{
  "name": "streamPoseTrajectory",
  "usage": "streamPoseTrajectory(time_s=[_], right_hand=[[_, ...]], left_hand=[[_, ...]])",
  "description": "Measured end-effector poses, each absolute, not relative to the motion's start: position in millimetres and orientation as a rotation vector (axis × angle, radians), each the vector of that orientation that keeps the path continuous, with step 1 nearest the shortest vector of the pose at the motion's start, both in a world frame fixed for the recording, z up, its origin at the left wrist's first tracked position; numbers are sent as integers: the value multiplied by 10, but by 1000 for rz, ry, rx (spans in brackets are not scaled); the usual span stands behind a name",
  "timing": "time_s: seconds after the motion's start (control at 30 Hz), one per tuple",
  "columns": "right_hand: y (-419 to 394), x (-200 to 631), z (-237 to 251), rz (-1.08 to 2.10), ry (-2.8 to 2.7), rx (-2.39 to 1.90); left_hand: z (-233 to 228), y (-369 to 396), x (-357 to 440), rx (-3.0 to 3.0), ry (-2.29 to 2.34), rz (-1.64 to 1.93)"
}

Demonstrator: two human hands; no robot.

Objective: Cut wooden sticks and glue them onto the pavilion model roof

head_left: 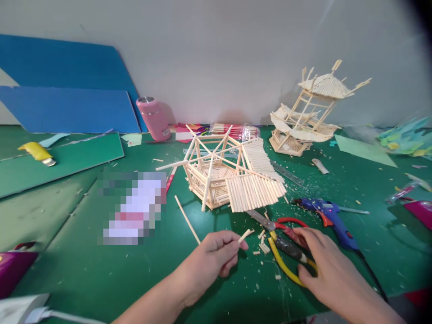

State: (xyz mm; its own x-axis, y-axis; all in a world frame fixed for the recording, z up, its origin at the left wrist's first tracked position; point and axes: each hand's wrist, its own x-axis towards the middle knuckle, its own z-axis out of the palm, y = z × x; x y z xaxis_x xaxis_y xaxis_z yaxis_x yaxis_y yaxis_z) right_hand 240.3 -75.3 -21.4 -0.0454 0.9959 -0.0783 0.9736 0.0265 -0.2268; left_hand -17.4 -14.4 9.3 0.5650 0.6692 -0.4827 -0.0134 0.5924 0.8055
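My left hand [219, 254] is closed in a pinch on a short thin wooden stick [245, 236], whose pale end points up and right. My right hand [326, 261] is spread over yellow-handled pliers [281, 265], one handle wrapped in black, and red-handled scissors [261, 219]. Its thumb is by the yellow handle and its fingers reach the red ones; both tools lie on the table. Beyond my hands stands a many-sided wooden-stick pavilion model [212, 175], two roof panels [256, 193] covered with sticks. A loose stick [187, 219] lies left of it.
A blue glue gun [332, 218] lies right of the scissors, its cord running forward. At the back are a taller stick pagoda [317, 112], a pink flask [153, 119] and blue boards [67, 108]. A yellow cutter [37, 153] lies left. Cut scraps [263, 245] dot the green table.
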Motion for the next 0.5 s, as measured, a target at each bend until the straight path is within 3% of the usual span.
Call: streamPoseTrajectory(time_s=[0.5], right_hand=[[-702,2495,-39,662,-2318,-2141]], left_hand=[[-142,-76,-274,675,635,585]])
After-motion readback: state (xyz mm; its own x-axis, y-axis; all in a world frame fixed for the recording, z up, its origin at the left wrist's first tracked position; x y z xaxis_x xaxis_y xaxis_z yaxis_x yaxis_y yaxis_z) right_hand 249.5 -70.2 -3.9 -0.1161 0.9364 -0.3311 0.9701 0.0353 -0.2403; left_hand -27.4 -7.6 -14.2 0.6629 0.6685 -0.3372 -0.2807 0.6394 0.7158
